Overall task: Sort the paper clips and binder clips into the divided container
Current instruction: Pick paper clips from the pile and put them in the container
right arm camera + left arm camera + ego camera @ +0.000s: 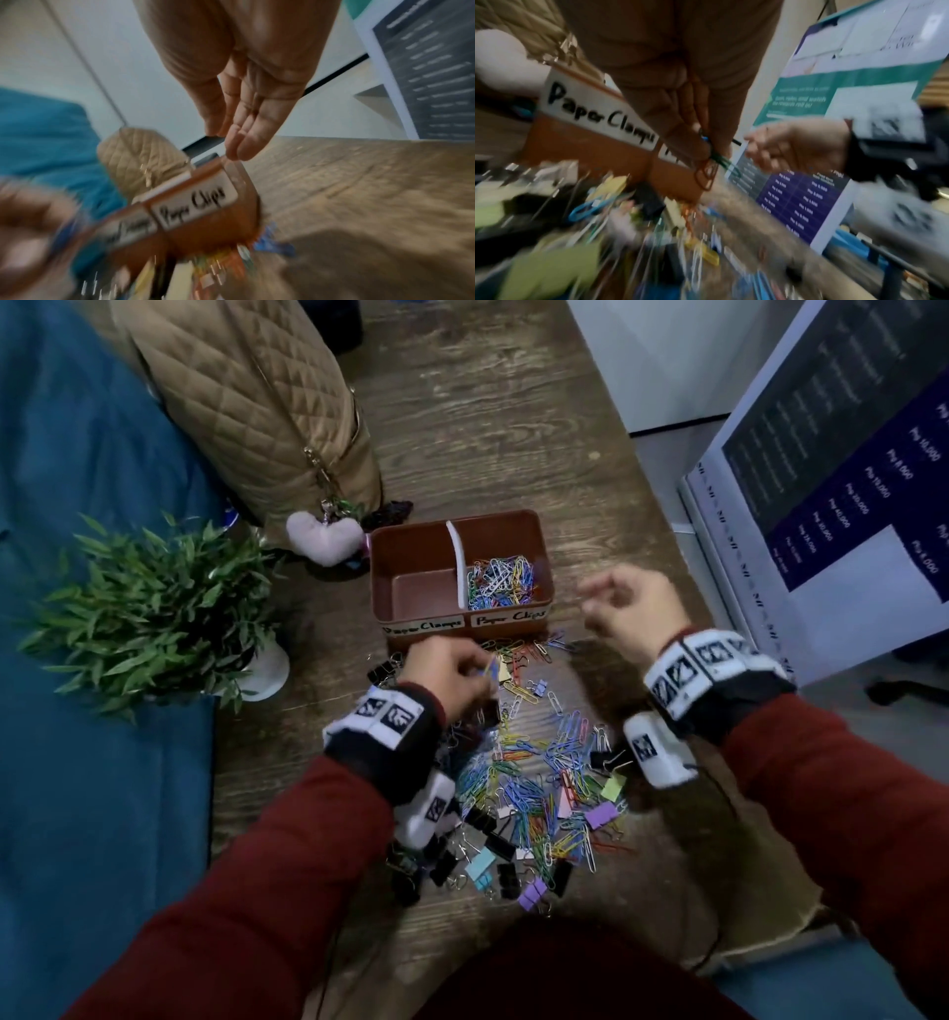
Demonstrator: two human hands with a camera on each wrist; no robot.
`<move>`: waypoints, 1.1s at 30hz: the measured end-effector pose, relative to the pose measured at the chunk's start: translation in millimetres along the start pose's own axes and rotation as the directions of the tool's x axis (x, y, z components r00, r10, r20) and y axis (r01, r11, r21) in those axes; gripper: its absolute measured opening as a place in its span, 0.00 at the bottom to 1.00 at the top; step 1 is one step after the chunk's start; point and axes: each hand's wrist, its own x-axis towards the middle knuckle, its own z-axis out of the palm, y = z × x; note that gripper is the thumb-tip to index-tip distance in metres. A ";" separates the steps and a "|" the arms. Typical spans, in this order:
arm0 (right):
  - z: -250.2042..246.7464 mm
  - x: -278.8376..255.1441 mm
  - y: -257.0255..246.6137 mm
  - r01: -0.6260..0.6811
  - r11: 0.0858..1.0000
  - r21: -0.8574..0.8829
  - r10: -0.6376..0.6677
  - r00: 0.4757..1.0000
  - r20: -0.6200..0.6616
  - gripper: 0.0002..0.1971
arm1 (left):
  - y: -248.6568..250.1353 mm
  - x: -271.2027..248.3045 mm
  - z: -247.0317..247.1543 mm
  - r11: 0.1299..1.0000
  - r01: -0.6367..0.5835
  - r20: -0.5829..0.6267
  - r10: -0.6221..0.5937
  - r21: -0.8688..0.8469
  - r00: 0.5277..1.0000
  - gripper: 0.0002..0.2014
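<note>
- The left hand (452,670) hovers over the far end of the heap, just short of the divided container (544,608). Its grip is a pinch of fingertips (700,142) on a few hanging paper clips (711,168): one rust-coloured, one green, with a glimpse of blue.
- The right hand (637,608) is raised beside the container's right wall, on the bench's right-hand side. Its fingers (244,130) are nearly straight and relaxed, and its grip holds nothing that I can see.
- The container sits toward the far middle of the bench, its long axis running left to right. A white divider (459,562) runs front to back. The right compartment, labelled for paper clips, is part filled. The left, labelled for clamps, looks empty.
- The held clips dangle with their long axes roughly vertical, loops downward.
- The mixed heap (534,783) lies between container and near edge, with binder clips (601,814) scattered through it at all angles.
- Risks, as I judge them:
  - The held clips seem linked, so one could snag and drop short of the container.
  - They could also fall left of the divider.
  - The wrist views are blurred, so a binder clip caught in the bunch might go unnoticed.
</note>
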 end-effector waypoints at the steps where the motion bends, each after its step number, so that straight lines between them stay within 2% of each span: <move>1: 0.2 -9.3 12.9 0.028 0.993 -0.119 -0.021 0.998 0.058 0.12 | 8.0 3.9 -6.7 0.999 -0.008 -0.015 0.007 -0.053 1.000 0.06; 3: 5.0 -30.4 31.5 0.078 0.940 -0.332 0.006 0.970 0.245 0.12 | 24.1 14.4 -19.6 0.988 -0.008 -0.038 0.002 -0.152 0.999 0.06; 6: 19.6 -47.5 54.3 0.321 0.725 -0.609 -0.010 0.890 0.457 0.15 | 47.6 37.5 -39.5 0.978 -0.090 -0.130 0.066 -0.188 0.989 0.07; 8: 27.8 -51.8 62.3 0.375 0.621 -0.689 0.027 0.868 0.496 0.17 | 59.7 55.9 -49.7 0.975 -0.162 -0.204 0.129 -0.153 0.970 0.07; 10: 34.0 -53.0 65.2 0.402 0.570 -0.716 0.036 0.859 0.511 0.19 | 69.1 72.2 -57.9 0.969 -0.205 -0.290 0.160 -0.134 0.944 0.12; 12: 38.8 -54.0 65.9 0.438 0.536 -0.722 0.034 0.843 0.536 0.20 | 73.3 82.5 -62.0 0.971 -0.214 -0.339 0.165 -0.111 0.926 0.08; 13: 40.5 -54.0 66.5 0.460 0.525 -0.716 0.025 0.833 0.553 0.20 | 73.2 84.9 -62.0 0.975 -0.201 -0.332 0.159 -0.098 0.930 0.08; 15: 43.0 -57.7 62.0 0.477 0.539 -0.694 0.018 0.817 0.576 0.19 | 66.9 82.5 -57.0 0.989 -0.148 -0.288 0.141 -0.005 0.947 0.17; 17: 45.3 -67.3 56.6 0.505 0.569 -0.649 -0.061 0.813 0.579 0.16 | 56.5 68.1 -47.7 0.984 -0.120 -0.255 0.150 0.131 0.955 0.21; 20: 47.0 -90.6 52.3 0.628 0.536 -0.565 -0.228 0.751 0.620 0.15 | 31.6 27.1 -25.9 0.956 -0.097 -0.129 0.137 0.277 0.982 0.10; 21: 46.7 -98.1 53.4 0.656 0.507 -0.558 -0.236 0.729 0.642 0.18 | 21.3 11.2 -16.8 0.947 -0.074 -0.068 0.100 0.314 0.993 0.06; 23: 45.6 -110.5 61.0 0.674 0.436 -0.596 -0.172 0.713 0.680 0.25 | -2.8 -19.6 3.9 0.936 -0.011 0.058 -0.010 0.352 0.998 0.04; 25: 44.3 -116.6 67.3 0.680 0.373 -0.632 -0.152 0.716 0.681 0.29 | -22.3 -47.9 24.4 0.930 0.067 0.160 -0.133 0.362 0.978 0.05; 26: 44.7 -118.0 69.8 0.678 0.370 -0.635 -0.166 0.721 0.673 0.30 | -30.8 -58.7 33.4 0.916 0.079 0.192 -0.166 0.394 0.967 0.08; 28: 46.4 -120.1 71.9 0.677 0.397 -0.619 -0.202 0.723 0.661 0.27 | -43.8 -72.6 46.9 0.870 0.058 0.221 -0.188 0.490 0.957 0.14; 30: 48.0 -121.2 70.1 0.642 0.485 -0.594 -0.171 0.736 0.655 0.21 | -51.2 -79.5 54.0 0.850 0.039 0.220 -0.180 0.526 0.959 0.18; 31: 48.7 -121.6 70.4 0.616 0.507 -0.603 -0.131 0.747 0.652 0.19 | -53.6 -80.8 55.8 0.853 0.037 0.209 -0.170 0.521 0.963 0.18; 33: 48.8 -121.7 73.0 0.567 0.573 -0.592 -0.138 0.778 0.613 0.16 | -56.1 -82.0 57.9 0.858 0.038 0.180 -0.150 0.513 0.972 0.16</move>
